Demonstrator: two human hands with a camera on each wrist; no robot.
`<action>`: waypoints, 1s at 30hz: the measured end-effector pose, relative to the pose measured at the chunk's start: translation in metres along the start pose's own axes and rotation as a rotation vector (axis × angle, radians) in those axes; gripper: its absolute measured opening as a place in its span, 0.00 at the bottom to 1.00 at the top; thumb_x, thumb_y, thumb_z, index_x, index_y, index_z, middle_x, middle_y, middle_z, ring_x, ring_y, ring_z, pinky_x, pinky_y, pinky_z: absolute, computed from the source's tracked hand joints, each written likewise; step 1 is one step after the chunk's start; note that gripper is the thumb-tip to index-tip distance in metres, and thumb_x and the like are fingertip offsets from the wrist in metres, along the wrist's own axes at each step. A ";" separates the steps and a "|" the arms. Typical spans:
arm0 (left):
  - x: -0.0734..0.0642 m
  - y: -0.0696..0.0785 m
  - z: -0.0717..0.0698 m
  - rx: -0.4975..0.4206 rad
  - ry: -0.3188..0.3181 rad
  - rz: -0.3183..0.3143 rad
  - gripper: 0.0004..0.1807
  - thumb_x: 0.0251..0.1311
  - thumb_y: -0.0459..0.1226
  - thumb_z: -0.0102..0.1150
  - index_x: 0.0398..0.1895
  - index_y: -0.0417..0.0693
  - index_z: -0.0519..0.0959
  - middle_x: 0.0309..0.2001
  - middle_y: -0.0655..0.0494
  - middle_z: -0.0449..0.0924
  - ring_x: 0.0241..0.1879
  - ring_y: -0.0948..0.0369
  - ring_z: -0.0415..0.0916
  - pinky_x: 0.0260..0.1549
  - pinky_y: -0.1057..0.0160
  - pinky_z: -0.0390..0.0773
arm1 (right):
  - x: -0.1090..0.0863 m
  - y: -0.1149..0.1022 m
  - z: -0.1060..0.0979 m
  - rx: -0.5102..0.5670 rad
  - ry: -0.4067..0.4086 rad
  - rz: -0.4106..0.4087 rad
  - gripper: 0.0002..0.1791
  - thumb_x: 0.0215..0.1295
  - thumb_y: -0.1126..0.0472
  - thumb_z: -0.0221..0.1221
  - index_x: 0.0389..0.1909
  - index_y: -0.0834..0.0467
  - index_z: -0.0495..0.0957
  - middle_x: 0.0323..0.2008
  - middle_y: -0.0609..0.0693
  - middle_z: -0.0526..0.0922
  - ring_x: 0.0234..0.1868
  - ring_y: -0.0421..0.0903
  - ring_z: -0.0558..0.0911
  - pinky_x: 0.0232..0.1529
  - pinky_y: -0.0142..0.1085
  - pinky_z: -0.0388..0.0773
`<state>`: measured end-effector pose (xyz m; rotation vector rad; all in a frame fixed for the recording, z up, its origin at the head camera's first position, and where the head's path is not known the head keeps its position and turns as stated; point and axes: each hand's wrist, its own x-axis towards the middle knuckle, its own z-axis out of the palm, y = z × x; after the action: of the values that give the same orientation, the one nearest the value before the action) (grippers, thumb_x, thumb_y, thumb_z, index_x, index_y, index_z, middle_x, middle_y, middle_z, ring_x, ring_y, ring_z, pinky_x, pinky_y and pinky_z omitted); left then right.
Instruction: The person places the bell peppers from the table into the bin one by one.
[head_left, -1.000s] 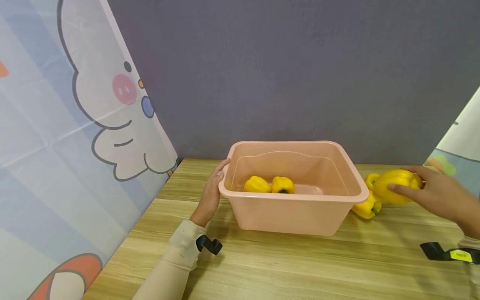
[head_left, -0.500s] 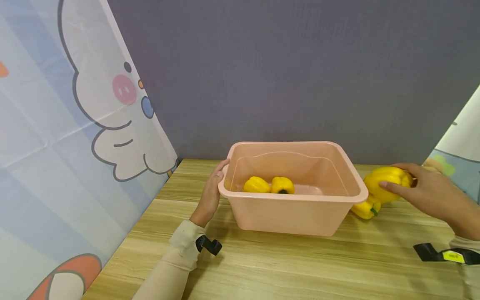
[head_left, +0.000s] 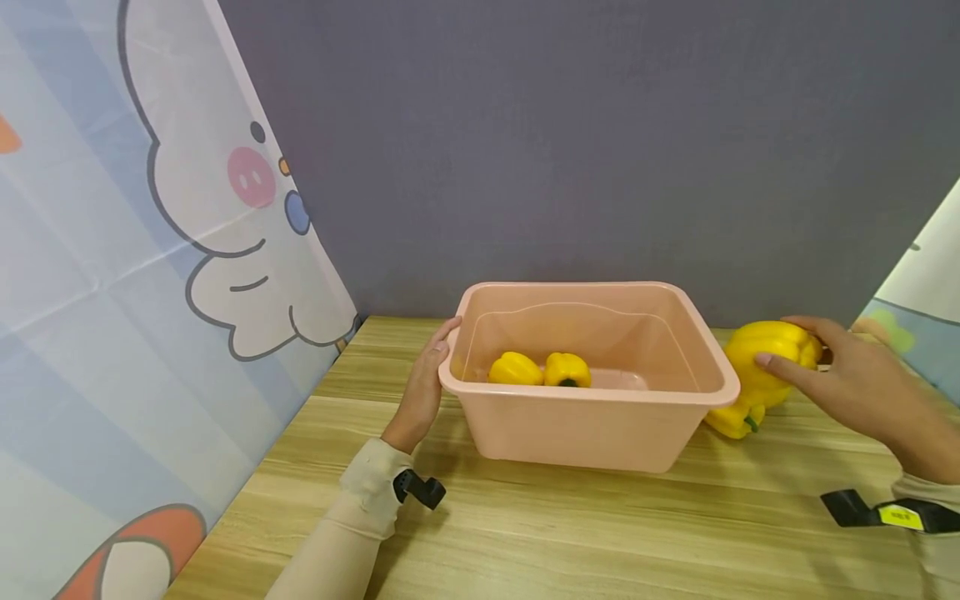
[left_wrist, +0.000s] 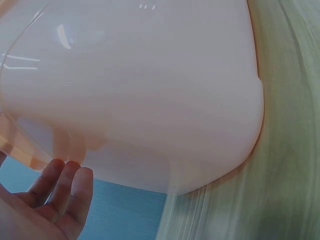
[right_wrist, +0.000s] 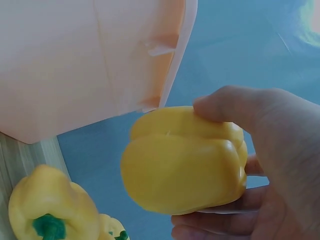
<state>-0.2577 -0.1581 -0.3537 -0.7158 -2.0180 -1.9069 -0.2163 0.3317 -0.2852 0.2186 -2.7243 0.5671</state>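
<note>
Between the thumb and fingers of my right hand (head_left: 862, 375) is a yellow bell pepper (head_left: 765, 354), gripped beside the tub's right end. The right wrist view has this bell pepper (right_wrist: 180, 165) lifted, apart from two others below: a larger one (right_wrist: 55, 200) with a green stem and a smaller, mostly cropped one (right_wrist: 111, 231). A pink plastic tub (head_left: 577, 429) holds two yellow bell peppers, one on its side (head_left: 515, 368) and one beside it (head_left: 566, 368). My left hand (head_left: 420, 387) touches the tub's left end; its fingers (left_wrist: 80, 192) lie fairly straight against the outer wall.
The tub stands on a wood-grain table (head_left: 570, 533) near a dark grey back panel (head_left: 570, 150). A cartoon-printed cloth (head_left: 150, 275) hangs at the left, and another printed sheet shows at the far right. Each wrist carries a black strap.
My right hand has moved left and slightly up with the bell pepper, closer to the tub's right rim. The left hand and the tub stay in place.
</note>
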 end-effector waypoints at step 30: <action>0.001 -0.002 0.001 0.020 0.011 -0.011 0.30 0.77 0.51 0.34 0.76 0.50 0.62 0.75 0.56 0.58 0.73 0.56 0.54 0.69 0.47 0.55 | -0.009 -0.023 -0.013 0.076 0.141 0.035 0.40 0.67 0.47 0.63 0.68 0.70 0.63 0.47 0.75 0.74 0.39 0.67 0.77 0.21 0.31 0.67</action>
<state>-0.2595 -0.1567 -0.3545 -0.6892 -2.0357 -1.8892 -0.1994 0.3173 -0.2688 0.1442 -2.5775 0.6709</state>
